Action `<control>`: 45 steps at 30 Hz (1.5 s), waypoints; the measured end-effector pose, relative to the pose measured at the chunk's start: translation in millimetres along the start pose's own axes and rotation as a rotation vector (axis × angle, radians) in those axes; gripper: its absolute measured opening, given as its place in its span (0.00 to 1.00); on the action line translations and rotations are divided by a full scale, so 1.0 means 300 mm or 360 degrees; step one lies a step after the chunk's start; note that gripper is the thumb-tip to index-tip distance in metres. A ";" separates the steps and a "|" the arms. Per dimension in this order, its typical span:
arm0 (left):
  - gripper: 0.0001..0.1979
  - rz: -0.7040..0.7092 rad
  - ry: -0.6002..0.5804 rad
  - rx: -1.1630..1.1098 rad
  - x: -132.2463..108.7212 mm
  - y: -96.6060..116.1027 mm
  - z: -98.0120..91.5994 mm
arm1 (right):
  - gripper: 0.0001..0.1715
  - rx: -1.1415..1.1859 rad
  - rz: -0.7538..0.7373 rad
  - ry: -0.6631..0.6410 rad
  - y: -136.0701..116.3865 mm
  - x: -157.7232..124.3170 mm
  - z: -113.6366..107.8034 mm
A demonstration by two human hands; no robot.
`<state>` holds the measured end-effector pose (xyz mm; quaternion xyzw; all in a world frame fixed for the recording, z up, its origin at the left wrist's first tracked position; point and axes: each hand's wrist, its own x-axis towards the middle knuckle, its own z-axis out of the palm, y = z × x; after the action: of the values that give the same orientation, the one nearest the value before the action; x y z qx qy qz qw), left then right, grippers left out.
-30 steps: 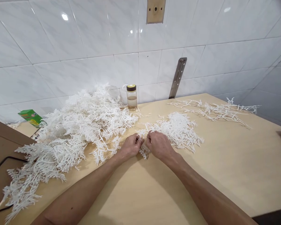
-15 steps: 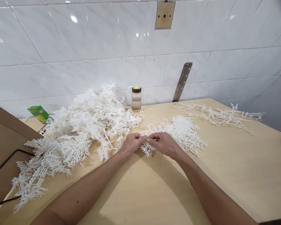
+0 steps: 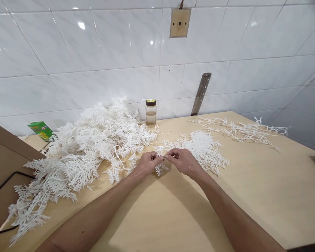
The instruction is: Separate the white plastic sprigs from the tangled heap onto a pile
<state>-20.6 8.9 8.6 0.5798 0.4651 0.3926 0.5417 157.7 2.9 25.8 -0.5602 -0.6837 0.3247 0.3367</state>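
Observation:
Both hands meet over the middle of the table, fingertips nearly touching. My left hand pinches a small white artificial plant sprig, whose branching tips hang below the fingers. My right hand is closed in a pinch at the same sprig; the exact bit between its thumb and finger is too small to make out. Just behind the right hand lies a pile of short white plant pieces. To the left of my hands spreads a large heap of white artificial foliage.
Bare white stems lie at the table's back right. A bottle with liquid stands by the tiled wall. At left are a green box and a brown cardboard panel with a black cable. A metal bracket leans at the wall.
The view has shifted slightly, so everything sits a little lower and further left. My hands keep their pinch on the sprig, with the fingertips marginally further apart.

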 end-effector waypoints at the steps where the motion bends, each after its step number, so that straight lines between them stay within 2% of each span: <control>1: 0.22 0.0009 0.0015 0.0030 -0.001 0.000 0.001 | 0.16 -0.0022 -0.0009 -0.0009 -0.001 -0.001 -0.003; 7: 0.21 0.0085 0.0090 -0.0018 0.006 0.002 0.001 | 0.15 -0.0121 -0.0123 -0.0097 -0.001 -0.004 -0.012; 12: 0.20 0.0073 0.0163 0.0124 0.017 -0.011 -0.002 | 0.12 -0.0194 -0.0223 -0.0106 0.001 -0.010 0.006; 16: 0.18 0.0124 0.0254 0.0251 0.032 -0.029 -0.001 | 0.11 -0.0283 -0.0520 -0.0004 -0.025 -0.029 0.037; 18: 0.17 0.0132 0.0347 0.0246 0.043 -0.038 -0.006 | 0.12 -0.0289 -0.0703 -0.0108 -0.045 -0.041 0.046; 20: 0.17 0.0125 0.0415 0.0185 0.053 -0.045 -0.016 | 0.12 -0.0252 -0.0766 -0.0219 -0.058 -0.048 0.048; 22: 0.18 0.0121 0.0374 0.0090 0.059 -0.049 -0.026 | 0.11 -0.0212 -0.0686 -0.0181 -0.057 -0.044 0.040; 26: 0.22 0.0141 0.0242 -0.0053 0.058 -0.041 -0.034 | 0.11 -0.0154 -0.0394 0.0164 -0.020 -0.018 0.018; 28: 0.22 0.0121 0.0226 -0.0086 0.052 -0.031 -0.032 | 0.12 -0.0117 -0.0294 0.0232 -0.004 -0.009 0.015; 37: 0.21 -0.0042 0.0099 -0.0312 0.029 -0.002 -0.025 | 0.10 0.0187 -0.0103 -0.0022 0.008 -0.004 0.072; 45: 0.21 -0.0016 0.0195 -0.0358 0.030 -0.005 -0.025 | 0.11 0.0321 -0.0146 0.0085 0.020 0.004 0.090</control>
<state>-25.7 19.7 7.4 0.4878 0.4532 0.4742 0.5759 138.6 3.3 5.9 -0.5001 -0.6632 0.3610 0.4239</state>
